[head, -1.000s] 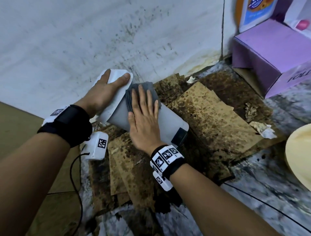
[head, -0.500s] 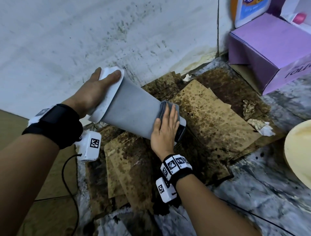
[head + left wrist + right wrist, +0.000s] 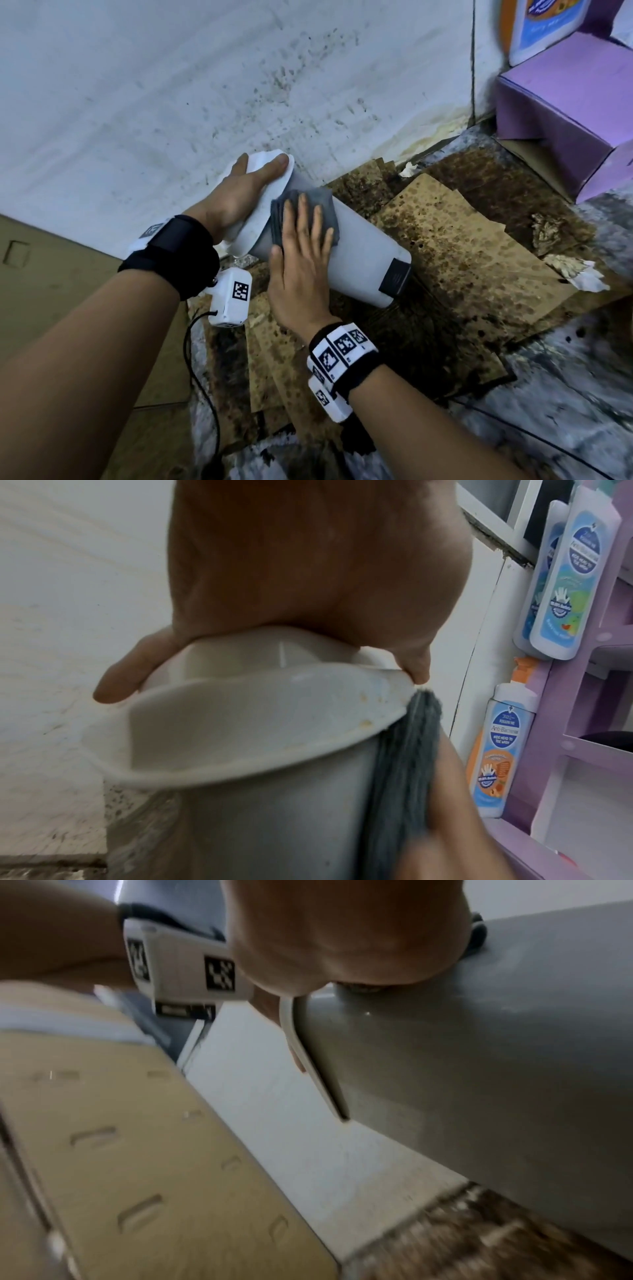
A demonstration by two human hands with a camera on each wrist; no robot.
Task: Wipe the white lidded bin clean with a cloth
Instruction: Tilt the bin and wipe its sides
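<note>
The left hand (image 3: 239, 192) grips the white plastic lid (image 3: 270, 205) of the bin, fingers wrapped over its rim and thumb laid along its top edge; the left-wrist view shows fingertips hooked round the lid's raised centre. The right hand (image 3: 301, 260) lies flat with straight, spread fingers, pressing a folded dark grey cloth (image 3: 305, 216) against the bin's side just below the lid.

The tall, pale grey-white plastic bin (image 3: 359, 260) is tipped over on a slant, its lidded end up towards the stained white wall (image 3: 205, 85) and its base, which carries a dark rectangular patch (image 3: 395, 281), down on sheets of brown, mould-spotted cardboard (image 3: 462, 246). The cardboard lies on a mottled grey floor (image 3: 565, 394).

To the right of the bin, well apart, stands a lilac cardboard box (image 3: 565, 113), with crumpled scraps of paper (image 3: 575, 270) on the cardboard near it. In the left-wrist view, blue-and-white plastic bottles of wash (image 3: 575, 582) stand on a lilac shelf unit (image 3: 561, 723). A tan flat panel (image 3: 68, 291) lies at the left.
</note>
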